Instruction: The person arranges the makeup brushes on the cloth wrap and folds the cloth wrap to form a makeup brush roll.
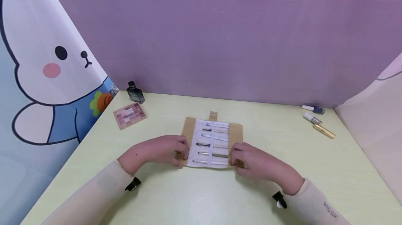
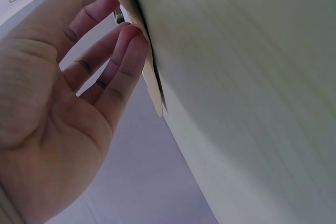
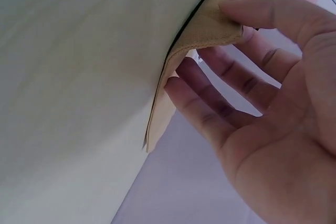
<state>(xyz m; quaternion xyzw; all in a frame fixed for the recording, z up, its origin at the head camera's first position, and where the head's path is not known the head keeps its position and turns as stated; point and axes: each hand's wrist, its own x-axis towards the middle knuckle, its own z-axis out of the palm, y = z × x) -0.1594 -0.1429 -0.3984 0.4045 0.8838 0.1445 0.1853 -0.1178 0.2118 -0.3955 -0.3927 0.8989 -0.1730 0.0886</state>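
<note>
A tan brush case (image 1: 235,133) lies unfolded on the table in the head view, its snap tab pointing to the far side. Several makeup brushes (image 1: 216,145) lie crosswise on its white lining under a strap. My left hand (image 1: 171,148) pinches the near part of the case's left edge. At the near right corner, my right hand (image 1: 255,162) holds the case between thumb and fingers. That corner is bent up off the table in the right wrist view. In the left wrist view, fingertips (image 2: 137,43) touch the edge of the case.
An eyeshadow palette (image 1: 129,116) and a dark bottle (image 1: 135,94) stand at the back left of the table (image 1: 201,197). At the back right lie a gold tube (image 1: 324,131), a white-capped bottle (image 1: 312,118) and a dark blue bottle (image 1: 318,110). A purple backdrop (image 1: 220,43) hangs behind.
</note>
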